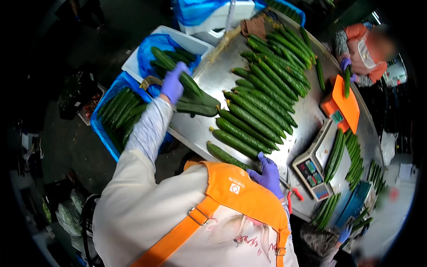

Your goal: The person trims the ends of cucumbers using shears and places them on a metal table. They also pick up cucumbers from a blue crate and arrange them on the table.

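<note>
My left hand (174, 81), in a purple glove, grips a long cucumber (191, 85) over the edge of a white foam box (200, 45) lined with blue plastic, with more cucumbers inside. Under that cucumber lies a dark green cloth or sleeve (200, 105) on the metal table (287, 158). My right hand (267, 173), gloved too, touches the near tip of a cucumber (227, 156) at the table's front edge; its fingers are partly curled, and whether it grips is unclear. A long row of cucumbers (257, 113) runs across the table away from me.
Right of the row stand a digital scale (313, 175), an orange scale (340, 103) and red-handled pliers or snips (295, 197). A blue-lined crate (116, 113) of cucumbers sits at the left. One co-worker (363, 50) holds a cucumber at the far right; another's gloved hands (345, 233) are at lower right.
</note>
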